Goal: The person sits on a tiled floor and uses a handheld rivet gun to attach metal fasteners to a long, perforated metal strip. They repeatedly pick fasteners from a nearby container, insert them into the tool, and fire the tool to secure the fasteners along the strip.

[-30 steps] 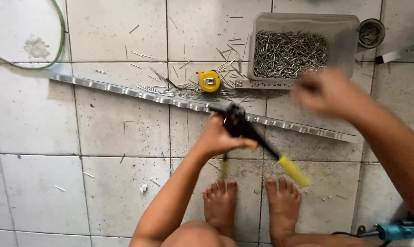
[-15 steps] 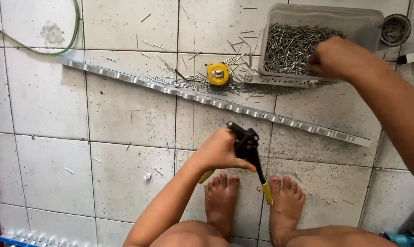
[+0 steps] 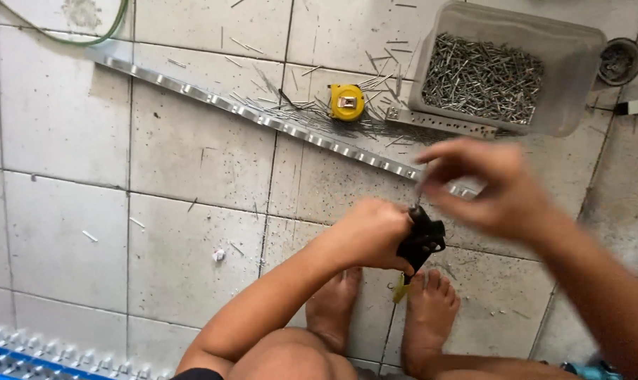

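View from above of a tiled floor [image 3: 192, 148], read left to right; a green hose [image 3: 101, 35] curves at the upper left, and a long perforated metal strip [image 3: 263, 116] runs diagonally toward the right, with loose rivet pins scattered beside a yellow tape measure [image 3: 347, 102]; at lower centre the left hand [image 3: 372, 232] is clamped around the black hand riveter [image 3: 421, 243], whose nose points up and whose yellow-tipped handle hangs down between the bare feet [image 3: 382, 309]; just above the nose the right hand [image 3: 495, 186], blurred, has thumb and fingers pinched together, seemingly on a thin rivet pin too small to make out clearly; at upper right stands a clear plastic tub [image 3: 579, 84] full of rivets, with a short perforated bracket [image 3: 439, 121] at its base and a small round can [image 3: 620, 62] beyond. Judged from this view, the loading goes best with the tool held steady and upright, the pin aligned straight with the nose opening and pushed fully home before the handles are squeezed.
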